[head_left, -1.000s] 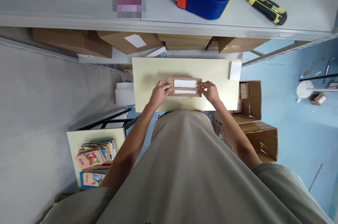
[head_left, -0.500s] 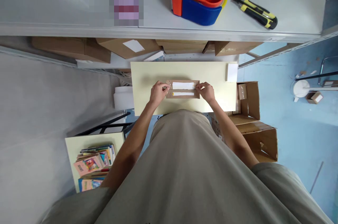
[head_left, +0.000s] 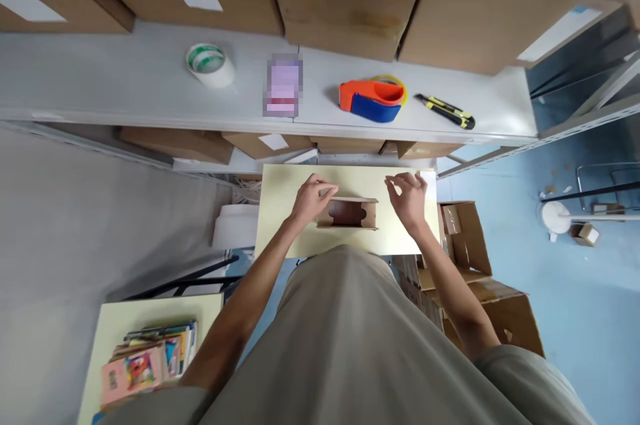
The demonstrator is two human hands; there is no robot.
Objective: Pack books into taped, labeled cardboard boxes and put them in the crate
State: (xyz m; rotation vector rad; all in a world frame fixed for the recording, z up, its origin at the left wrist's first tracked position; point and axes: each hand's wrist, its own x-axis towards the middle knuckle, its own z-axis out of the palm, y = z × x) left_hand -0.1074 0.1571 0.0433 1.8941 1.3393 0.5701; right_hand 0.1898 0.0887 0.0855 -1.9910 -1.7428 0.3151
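A small cardboard box (head_left: 371, 215) stands open on the pale yellow tabletop (head_left: 280, 178), its inside dark reddish brown. Over the box's far left corner is my left hand (head_left: 314, 198), thumb and fingers pinched together. My right hand (head_left: 409, 198) is raised to the right of the box and apart from it, its thumb and forefinger closed in a pinch. Whatever either pinch holds is too small or clear to make out. The white block (head_left: 428, 185) at the table's right end is partly behind my right hand.
On the shelf (head_left: 165, 101) ahead lie a tape roll (head_left: 220, 71), a blurred-out purple item (head_left: 283, 86), an orange and blue tape dispenser (head_left: 375, 105) and a utility knife (head_left: 445, 110). Cartons (head_left: 345, 11) line its back. Open cartons (head_left: 465, 238) stand right; books (head_left: 150, 365) lie lower left.
Both hands have come off the box's ends and moved apart, the right one farther. The flaps with white strips no longer show; the box's open inside does. The view has tilted up.
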